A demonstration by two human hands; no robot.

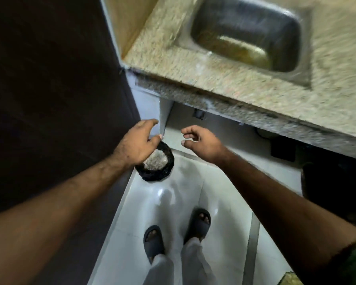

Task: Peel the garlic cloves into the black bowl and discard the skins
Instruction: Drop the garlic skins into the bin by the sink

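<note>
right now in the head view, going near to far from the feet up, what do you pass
sandals → black-lined bin holding pale scraps → left hand and right hand, about level, both empty → countertop edge → sink

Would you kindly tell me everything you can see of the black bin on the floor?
The bin is a small round container lined with a crinkled black bag, which folds over its rim. It stands upright on the pale tiled floor, in the corner beside the dark wall and below the counter edge. Inside lies a heap of pale, whitish scraps, possibly garlic skins; the blur hides detail. The left hand is in front of its upper left part; whether it touches the bin cannot be told.
</note>
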